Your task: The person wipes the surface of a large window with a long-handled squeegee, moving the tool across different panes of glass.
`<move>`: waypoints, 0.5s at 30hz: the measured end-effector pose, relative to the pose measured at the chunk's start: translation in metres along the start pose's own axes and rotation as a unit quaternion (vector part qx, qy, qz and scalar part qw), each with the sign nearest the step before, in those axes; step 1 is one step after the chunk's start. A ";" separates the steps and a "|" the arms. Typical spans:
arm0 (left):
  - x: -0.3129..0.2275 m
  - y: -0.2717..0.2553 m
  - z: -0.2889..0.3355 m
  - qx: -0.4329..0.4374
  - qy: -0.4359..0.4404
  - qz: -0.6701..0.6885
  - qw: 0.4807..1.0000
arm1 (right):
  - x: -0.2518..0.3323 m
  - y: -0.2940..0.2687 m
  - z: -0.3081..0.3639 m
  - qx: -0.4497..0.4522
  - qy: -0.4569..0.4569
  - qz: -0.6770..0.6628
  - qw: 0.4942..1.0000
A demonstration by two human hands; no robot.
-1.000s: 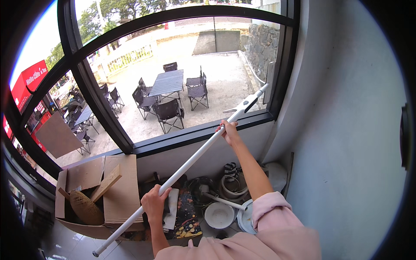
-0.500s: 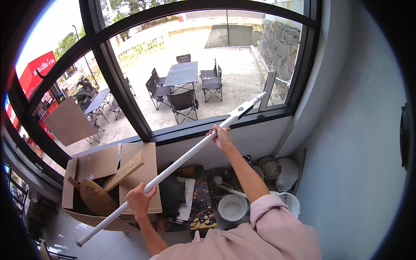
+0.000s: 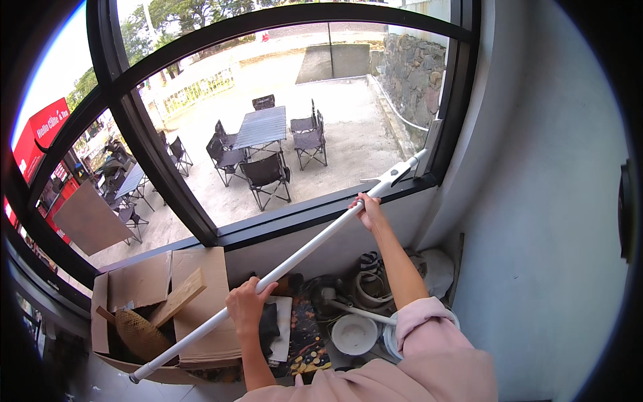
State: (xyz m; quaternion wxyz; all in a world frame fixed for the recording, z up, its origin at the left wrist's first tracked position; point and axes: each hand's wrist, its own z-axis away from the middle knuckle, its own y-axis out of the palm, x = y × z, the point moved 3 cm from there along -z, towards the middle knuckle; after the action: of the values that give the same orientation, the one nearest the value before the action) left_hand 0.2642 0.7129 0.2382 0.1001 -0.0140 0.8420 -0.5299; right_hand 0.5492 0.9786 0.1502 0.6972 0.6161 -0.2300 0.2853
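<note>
A long white pole point(image 3: 301, 253) runs slantwise across my view, carrying a window squeegee point(image 3: 431, 146) at its far right end. The squeegee's pale, narrow head stands nearly upright at the right edge of the window pane point(image 3: 355, 151), beside the black frame. Wrapped round the middle of the pole is my left hand point(image 3: 248, 305). Farther up, just below the pole's thicker white joint point(image 3: 390, 177), my right hand point(image 3: 366, 210) grips it. The pole's lower end hangs over the cardboard box at the left.
An open cardboard box point(image 3: 201, 288) holds a wooden board point(image 3: 177, 297) and a woven piece point(image 3: 139, 333). Below the sill stand a white basin point(image 3: 355, 334), buckets and a sack point(image 3: 437, 271). A pale wall point(image 3: 536, 201) rises at right. Outside are a table point(image 3: 261, 126) and folding chairs.
The squeegee head has moved right, up close to the window frame's right side. Both hands have shifted right with the pole, and my view has turned slightly to the right.
</note>
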 end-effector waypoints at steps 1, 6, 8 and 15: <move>0.011 -0.005 0.000 0.008 -0.015 -0.008 1.000 | -0.012 0.009 0.005 0.010 0.010 -0.010 1.000; 0.090 -0.049 0.028 -0.014 -0.045 -0.059 0.997 | -0.080 0.077 0.052 0.036 0.053 -0.035 0.997; 0.130 -0.075 0.051 -0.024 -0.078 -0.065 0.995 | -0.112 0.123 0.088 0.026 0.080 -0.036 0.996; 0.239 -0.118 0.135 -0.050 -0.134 -0.113 0.983 | -0.212 0.203 0.171 0.075 0.128 -0.011 0.989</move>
State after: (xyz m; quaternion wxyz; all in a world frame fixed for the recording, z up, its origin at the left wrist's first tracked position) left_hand 0.0450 0.5103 0.2510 0.1506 -0.1851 0.8394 -0.4884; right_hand 0.2612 0.8013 0.1788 0.6759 0.6274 -0.1103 0.3705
